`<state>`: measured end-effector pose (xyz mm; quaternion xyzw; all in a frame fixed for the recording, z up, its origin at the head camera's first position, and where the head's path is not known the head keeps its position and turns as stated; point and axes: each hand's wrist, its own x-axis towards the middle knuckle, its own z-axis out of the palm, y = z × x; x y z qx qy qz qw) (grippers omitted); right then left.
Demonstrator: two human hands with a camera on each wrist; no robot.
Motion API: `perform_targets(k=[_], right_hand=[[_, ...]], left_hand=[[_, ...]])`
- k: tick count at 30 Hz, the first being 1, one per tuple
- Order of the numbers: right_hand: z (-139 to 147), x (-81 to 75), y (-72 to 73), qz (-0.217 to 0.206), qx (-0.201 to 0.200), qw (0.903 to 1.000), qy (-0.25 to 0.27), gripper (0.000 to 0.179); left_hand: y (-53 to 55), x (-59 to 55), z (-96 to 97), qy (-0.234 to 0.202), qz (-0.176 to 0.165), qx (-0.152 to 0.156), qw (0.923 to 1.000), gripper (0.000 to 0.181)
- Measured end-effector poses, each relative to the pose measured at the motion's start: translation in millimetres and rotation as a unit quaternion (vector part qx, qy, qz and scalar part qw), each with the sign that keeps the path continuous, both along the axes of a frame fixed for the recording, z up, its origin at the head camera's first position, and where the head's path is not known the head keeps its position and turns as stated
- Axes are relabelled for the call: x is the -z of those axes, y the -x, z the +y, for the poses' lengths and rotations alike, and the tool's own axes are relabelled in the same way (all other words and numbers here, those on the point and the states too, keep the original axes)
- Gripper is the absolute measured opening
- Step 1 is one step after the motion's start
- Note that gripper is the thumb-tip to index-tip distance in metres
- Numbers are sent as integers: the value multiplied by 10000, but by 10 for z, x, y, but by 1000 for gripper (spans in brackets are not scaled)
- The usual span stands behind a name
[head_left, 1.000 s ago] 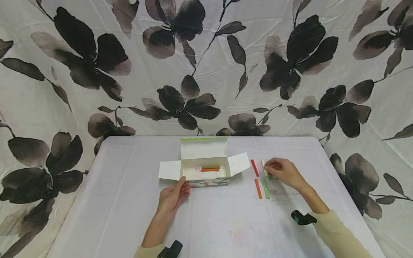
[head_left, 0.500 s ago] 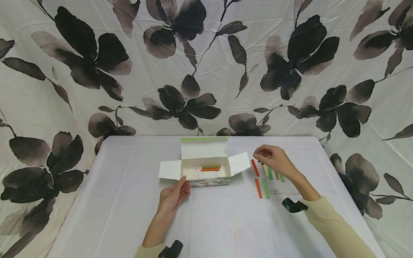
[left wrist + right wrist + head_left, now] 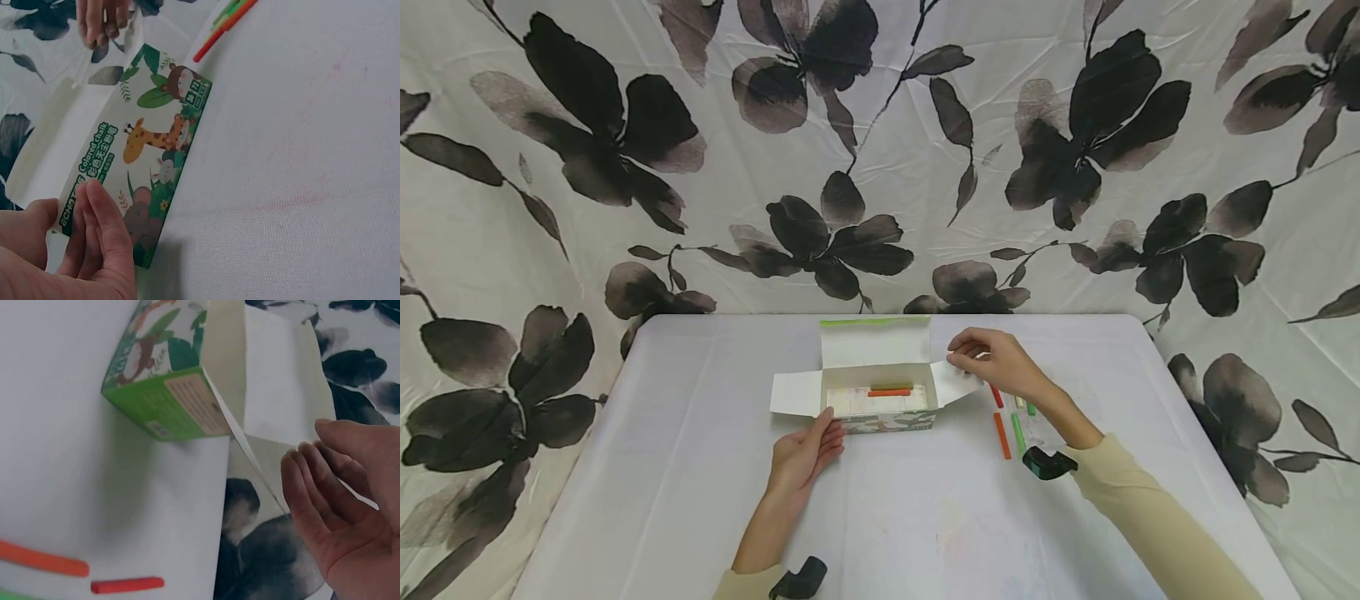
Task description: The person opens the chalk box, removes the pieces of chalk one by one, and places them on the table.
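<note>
An open cardboard box of colored chalk (image 3: 891,423), printed with cartoon animals, stands on the table with its flaps spread. Inside it, an orange chalk stick (image 3: 890,392) lies beside an olive one (image 3: 891,386) on top of paler contents. My left hand (image 3: 808,458) grips the box's front wall near its left corner, thumb over the rim and fingers against the printed face (image 3: 153,150). Above the box's right side flap (image 3: 953,383) hovers my right hand (image 3: 996,360). Its fingers are loosely bent, and no chalk shows between them in the right wrist view.
Right of the box lie a red chalk stick (image 3: 128,585), an orange one (image 3: 1002,436) and a green one (image 3: 1018,433); others are partly hidden behind the right forearm. A white cloth covers the table (image 3: 887,517). A floral curtain (image 3: 880,167) hangs behind.
My right hand has left the pale yellow chalk stick in the row at right and moved left to the box's right flap. The left hand keeps its grip on the box.
</note>
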<state>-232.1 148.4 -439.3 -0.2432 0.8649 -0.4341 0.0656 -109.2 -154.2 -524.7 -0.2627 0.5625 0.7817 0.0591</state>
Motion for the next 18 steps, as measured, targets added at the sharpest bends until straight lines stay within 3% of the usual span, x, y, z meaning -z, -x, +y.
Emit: perform_targets(k=[18], right_hand=[[-539,263,66,-248,-1145,9929,-182,19]], left_hand=[[15,16,11,-139,-33,-69,9999,50]])
